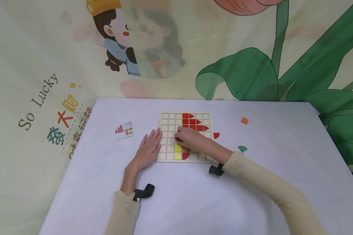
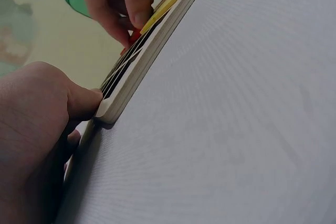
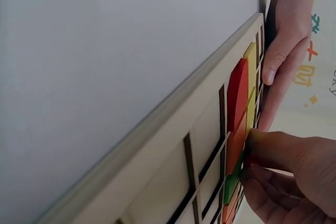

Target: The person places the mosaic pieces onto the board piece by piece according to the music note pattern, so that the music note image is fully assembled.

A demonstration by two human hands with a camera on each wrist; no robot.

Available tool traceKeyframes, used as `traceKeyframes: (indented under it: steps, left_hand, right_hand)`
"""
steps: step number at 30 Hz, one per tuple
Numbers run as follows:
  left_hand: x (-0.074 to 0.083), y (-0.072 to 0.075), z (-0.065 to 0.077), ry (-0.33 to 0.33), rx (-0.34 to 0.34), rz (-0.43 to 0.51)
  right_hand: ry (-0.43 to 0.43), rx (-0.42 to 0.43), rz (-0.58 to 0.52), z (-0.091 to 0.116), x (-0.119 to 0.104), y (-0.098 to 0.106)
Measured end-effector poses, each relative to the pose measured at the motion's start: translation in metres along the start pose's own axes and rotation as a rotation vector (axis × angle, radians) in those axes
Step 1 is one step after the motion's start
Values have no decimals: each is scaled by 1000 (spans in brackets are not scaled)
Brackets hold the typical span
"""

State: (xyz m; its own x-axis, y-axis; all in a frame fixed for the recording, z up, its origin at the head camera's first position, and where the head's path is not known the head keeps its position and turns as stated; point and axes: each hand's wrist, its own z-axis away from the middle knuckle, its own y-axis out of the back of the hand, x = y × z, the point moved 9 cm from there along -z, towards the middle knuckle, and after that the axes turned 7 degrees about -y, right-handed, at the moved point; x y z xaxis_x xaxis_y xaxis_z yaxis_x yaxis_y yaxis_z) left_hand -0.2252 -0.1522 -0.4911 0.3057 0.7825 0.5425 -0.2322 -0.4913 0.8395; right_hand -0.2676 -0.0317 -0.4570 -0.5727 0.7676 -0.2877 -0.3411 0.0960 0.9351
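A wooden grid board (image 1: 165, 148) lies on the white table with coloured pieces in its cells. Rows of red squares and pointed red pieces (image 1: 193, 122) fill part of its far side. Nearer are yellow squares (image 1: 177, 156), a rounded red piece (image 1: 185, 156), and, in the right wrist view, a green piece (image 3: 231, 186). My left hand (image 1: 148, 150) rests along the board's left edge, fingers straight, thumb against the rim. Over the middle cells, my right hand (image 1: 191, 138) pinches a small red piece (image 1: 177, 139), mostly hidden by the fingers.
A printed pattern card (image 1: 124, 131) lies left of the board. To the right are a loose red quarter-round piece (image 1: 216, 135), an orange square (image 1: 244, 120) and a green quarter-round piece (image 1: 242, 148). A printed cloth (image 1: 170, 88) hangs behind the table.
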Motion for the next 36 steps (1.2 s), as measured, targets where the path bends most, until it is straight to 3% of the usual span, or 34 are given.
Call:
traceKeyframes:
  steps: [11,21,27,31,36]
  left_hand:
    - [0,1,0,0,-2,-4]
    - [1,0,0,4,-12,-5]
    - [1,1,-1,-2,-6,-7]
    - [0,2,0,-1,0,-4]
    - [-1,0,0,0,-2,-1]
  right_hand:
    - [-21,-51,16,-4,-12,-4]
    - [-43,25,78,5,-17,-2]
    - [-57,1,16,5,-13,-1]
    - [-28,2,-95,9,-11,-3]
    - [51,76,-163,31,-7,1]
